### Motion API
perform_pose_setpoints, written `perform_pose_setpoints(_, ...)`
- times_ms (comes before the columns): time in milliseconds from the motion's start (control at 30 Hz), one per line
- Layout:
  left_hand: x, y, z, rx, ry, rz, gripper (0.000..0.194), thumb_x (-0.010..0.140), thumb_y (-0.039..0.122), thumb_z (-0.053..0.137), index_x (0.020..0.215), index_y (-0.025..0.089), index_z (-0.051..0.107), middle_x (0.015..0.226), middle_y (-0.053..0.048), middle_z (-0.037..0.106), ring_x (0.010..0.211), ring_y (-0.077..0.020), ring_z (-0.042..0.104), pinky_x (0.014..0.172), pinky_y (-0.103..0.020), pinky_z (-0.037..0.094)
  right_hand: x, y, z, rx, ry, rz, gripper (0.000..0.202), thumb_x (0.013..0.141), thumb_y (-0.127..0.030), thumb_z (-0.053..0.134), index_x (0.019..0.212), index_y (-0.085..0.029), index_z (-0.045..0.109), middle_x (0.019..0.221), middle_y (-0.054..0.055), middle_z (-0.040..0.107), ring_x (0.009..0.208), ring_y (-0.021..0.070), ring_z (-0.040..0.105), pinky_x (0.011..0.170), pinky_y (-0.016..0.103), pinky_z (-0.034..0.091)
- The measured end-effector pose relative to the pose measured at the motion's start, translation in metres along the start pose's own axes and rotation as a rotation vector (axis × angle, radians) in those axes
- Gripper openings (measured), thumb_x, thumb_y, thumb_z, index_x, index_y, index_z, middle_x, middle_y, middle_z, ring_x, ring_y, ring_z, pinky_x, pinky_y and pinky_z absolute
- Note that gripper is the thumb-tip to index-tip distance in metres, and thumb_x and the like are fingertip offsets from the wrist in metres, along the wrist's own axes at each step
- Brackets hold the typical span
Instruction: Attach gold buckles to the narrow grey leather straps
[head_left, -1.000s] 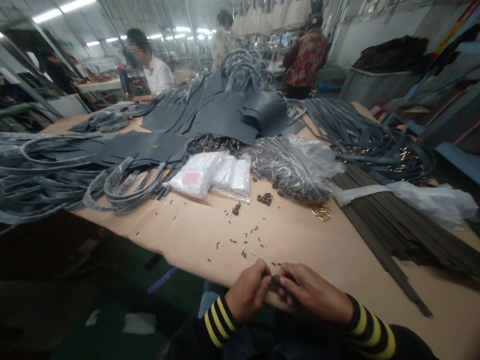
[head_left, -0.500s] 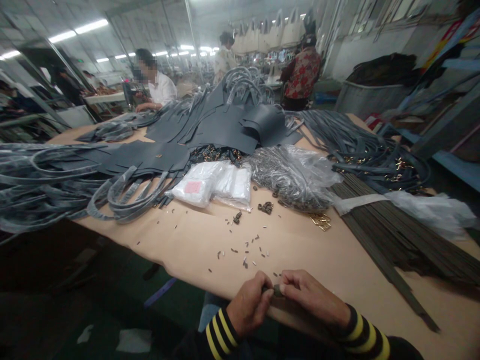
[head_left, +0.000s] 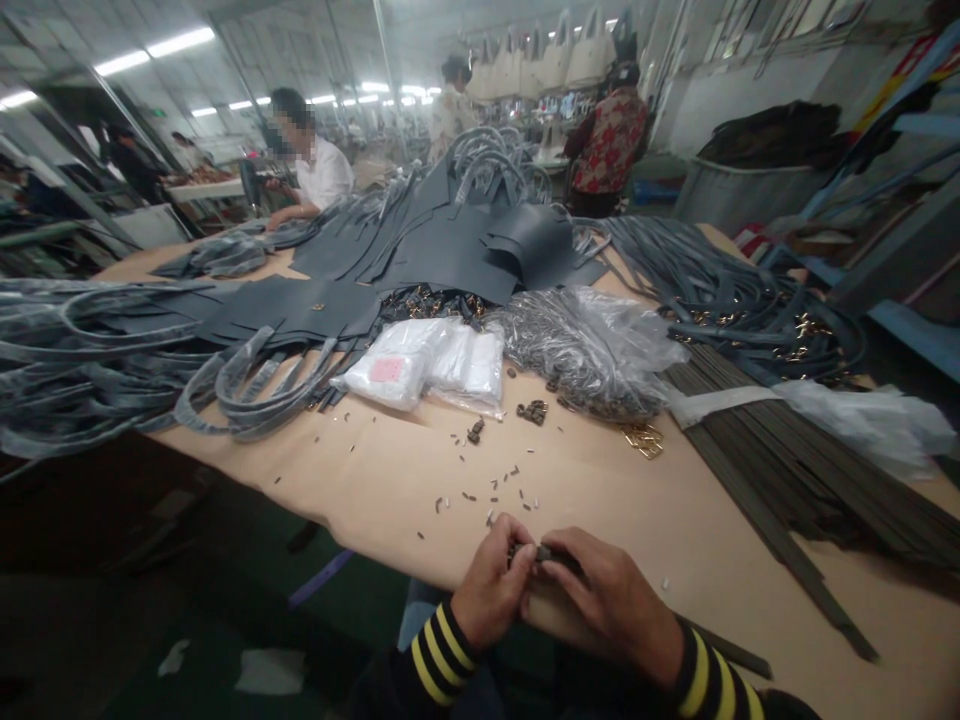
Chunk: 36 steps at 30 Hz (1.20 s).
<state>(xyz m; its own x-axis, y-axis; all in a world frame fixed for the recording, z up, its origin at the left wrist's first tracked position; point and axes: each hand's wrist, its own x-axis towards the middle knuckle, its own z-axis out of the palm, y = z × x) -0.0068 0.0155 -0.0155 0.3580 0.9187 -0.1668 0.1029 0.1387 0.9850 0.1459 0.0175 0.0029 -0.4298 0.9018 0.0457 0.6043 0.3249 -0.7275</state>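
Observation:
Over the near edge of the table, my left hand [head_left: 491, 585] is closed, thumb and fingers pinching a small dark olive piece [head_left: 541, 553]. Its kind is hard to make out, as the fingers cover most of it. My right hand [head_left: 615, 590] grips the other end of that piece with bent fingers. Tiny dark and pale bits [head_left: 495, 490] lie scattered on the tabletop just beyond my hands. A dark strip [head_left: 731, 650] sticks out beside my right sleeve.
White plastic packets [head_left: 397, 365] and a clear bag of small parts [head_left: 592, 350] stand mid-table. Gold rings [head_left: 643, 440] lie beside the bag. Long olive strips [head_left: 765, 470] are on the right, wrapped straps [head_left: 247, 400] on the left, dark sheets [head_left: 450, 245] behind. Co-workers are beyond.
Both hands have moved slightly up and left with the small piece between them. My right hand has turned more over it. The dark strip by my right sleeve has come into view.

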Motion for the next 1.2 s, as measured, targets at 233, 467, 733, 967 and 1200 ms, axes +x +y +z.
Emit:
perform_pose_setpoints(233, -0.005, -0.001, 0.002, 0.365, 0.004, 0.161, 0.008, 0.081, 0.022, 0.035, 0.075, 0.018, 0.037, 0.06, 0.003, 0.042, 0.053, -0.0108, 0.043, 0.052, -0.023, 0.036, 0.006, -0.006, -0.015, 0.207, -0.149, 0.19, 0.014, 0.076, -0.023, 0.046, 0.073, -0.015, 0.057, 0.064, 0.002, 0.06, 0.06, 0.0148, 0.055, 0.057, 0.024, 0.041)
perform_pose_setpoints(467, -0.008, -0.012, 0.003, 0.51, -0.026, 0.326, 0.007, 0.081, 0.018, 0.032, 0.079, 0.018, 0.039, 0.067, -0.002, 0.048, 0.061, -0.0129, 0.047, 0.057, -0.024, 0.038, 0.008, 0.007, -0.015, 0.519, -0.256, 0.248, 0.024, 0.074, -0.034, 0.049, 0.065, -0.013, 0.054, 0.053, -0.003, 0.051, 0.051, 0.0108, 0.046, 0.05, 0.021, 0.036)
perform_pose_setpoints(733, -0.009, -0.021, 0.008, 0.567, 0.132, 0.529, 0.011, 0.081, 0.012, 0.032, 0.08, 0.018, 0.04, 0.066, -0.001, 0.047, 0.058, -0.012, 0.047, 0.053, -0.022, 0.04, 0.008, 0.007, -0.019, 0.506, -0.318, 0.184, 0.026, 0.077, -0.035, 0.044, 0.074, -0.013, 0.057, 0.061, 0.0, 0.056, 0.056, 0.0126, 0.051, 0.054, 0.023, 0.041)
perform_pose_setpoints(967, -0.011, -0.026, 0.004, 0.682, 0.154, 0.774, 0.017, 0.081, 0.008, 0.031, 0.093, 0.015, 0.041, 0.076, -0.007, 0.049, 0.066, -0.0141, 0.047, 0.056, -0.023, 0.042, -0.008, 0.004, -0.013, 0.08, -0.075, 0.034, 0.012, 0.074, -0.018, 0.049, 0.086, -0.017, 0.051, 0.077, 0.004, 0.061, 0.07, 0.0162, 0.058, 0.064, 0.027, 0.047)
perform_pose_setpoints(1200, -0.01, -0.018, 0.009, 0.519, 0.171, 0.417, 0.011, 0.081, 0.011, 0.033, 0.082, 0.017, 0.042, 0.069, -0.003, 0.05, 0.064, -0.0137, 0.049, 0.059, -0.024, 0.042, -0.011, 0.008, 0.013, -0.22, 0.198, -0.309, 0.015, 0.08, -0.016, 0.04, 0.092, -0.016, 0.05, 0.079, 0.01, 0.062, 0.073, 0.0202, 0.058, 0.062, 0.032, 0.05)
